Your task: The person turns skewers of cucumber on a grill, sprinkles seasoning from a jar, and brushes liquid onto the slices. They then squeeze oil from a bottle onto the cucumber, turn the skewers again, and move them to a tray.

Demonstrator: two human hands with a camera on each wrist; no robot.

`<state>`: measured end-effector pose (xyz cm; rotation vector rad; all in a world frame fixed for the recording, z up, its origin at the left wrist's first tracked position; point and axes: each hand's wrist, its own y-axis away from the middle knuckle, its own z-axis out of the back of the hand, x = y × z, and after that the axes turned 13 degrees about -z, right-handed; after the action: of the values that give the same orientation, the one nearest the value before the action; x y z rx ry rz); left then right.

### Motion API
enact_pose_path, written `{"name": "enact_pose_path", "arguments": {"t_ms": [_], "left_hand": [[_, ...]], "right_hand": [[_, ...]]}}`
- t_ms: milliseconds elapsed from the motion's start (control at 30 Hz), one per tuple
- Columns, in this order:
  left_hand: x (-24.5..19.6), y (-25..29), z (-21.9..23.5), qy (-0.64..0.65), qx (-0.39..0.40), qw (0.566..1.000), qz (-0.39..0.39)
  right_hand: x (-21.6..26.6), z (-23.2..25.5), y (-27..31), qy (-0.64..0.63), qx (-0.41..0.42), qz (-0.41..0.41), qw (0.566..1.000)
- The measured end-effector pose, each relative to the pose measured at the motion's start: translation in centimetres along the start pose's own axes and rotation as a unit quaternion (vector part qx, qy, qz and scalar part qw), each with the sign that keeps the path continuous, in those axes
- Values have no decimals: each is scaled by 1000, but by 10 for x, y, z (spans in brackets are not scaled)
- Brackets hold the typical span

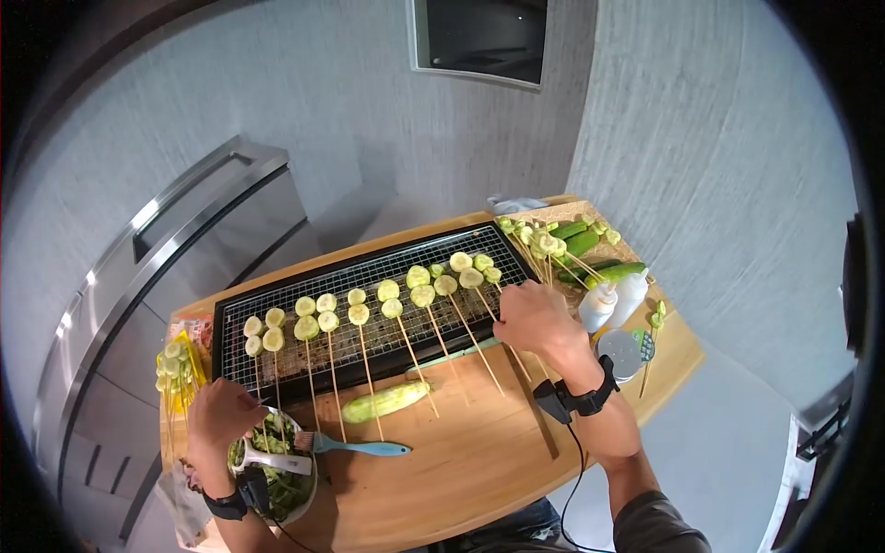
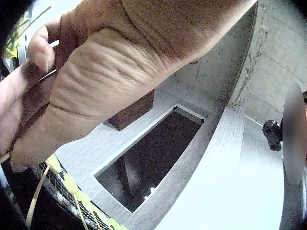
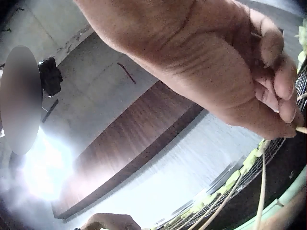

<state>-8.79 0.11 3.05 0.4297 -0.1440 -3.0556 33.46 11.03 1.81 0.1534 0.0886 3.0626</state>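
The right hand [image 1: 542,318] has its fingers clamped on a skewer [image 3: 301,130]; the left hand [image 1: 221,413] pinches another (opposite end of the grill [image 1: 369,275]). A pale-green vegetable [image 1: 387,402] lies between.

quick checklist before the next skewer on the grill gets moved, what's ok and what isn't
1. Right hand has a grip: ok, fingertips pinch a skewer.
2. Left hand has a grip: ok, it pinches the left-end skewer.
3. Slices over the mesh: ok, in a row along it.
4. Space under the stick ends free: not ok, a pale zucchini lies there.
5. Grill lit: cannot tell, no flame or smoke shows.
6. Slice undersides browned: cannot tell, they are hidden.
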Motion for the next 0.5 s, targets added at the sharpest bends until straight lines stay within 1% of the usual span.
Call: {"name": "enact_pose_path", "arguments": {"t_ms": [67,133,167,233,267,333,367,433,467,500], "left_hand": [[2,1,-2,4,-1,1000,0],[4,1,-3,9,-7,1000,-5],[4,1,-3,10,-7,1000,-5],[3,1,-2,14,9,1000,4],[2,1,-2,14,10,1000,4],[0,1,-1,7,6,1000,5],[2,1,-2,8,5,1000,5],[7,0,-4,10,2,1000,-4],[6,1,-4,12,1,1000,-3],[5,1,-4,1,-2,1000,-5]], "right_hand": [[0,2,3,0,-3,11,1000],[-3,2,9,-37,-58,1,998],[-6,4,11,-36,-57,1,998],[-14,10,17,-68,-98,9,993],[-18,10,16,-67,-97,9,993],[-23,12,12,-42,-68,-22,997],[-22,13,11,-42,-68,-22,997],[-21,19,11,-6,-17,-43,999],[-22,18,8,-3,-18,-41,999],[-22,16,3,4,10,-46,999]]}}
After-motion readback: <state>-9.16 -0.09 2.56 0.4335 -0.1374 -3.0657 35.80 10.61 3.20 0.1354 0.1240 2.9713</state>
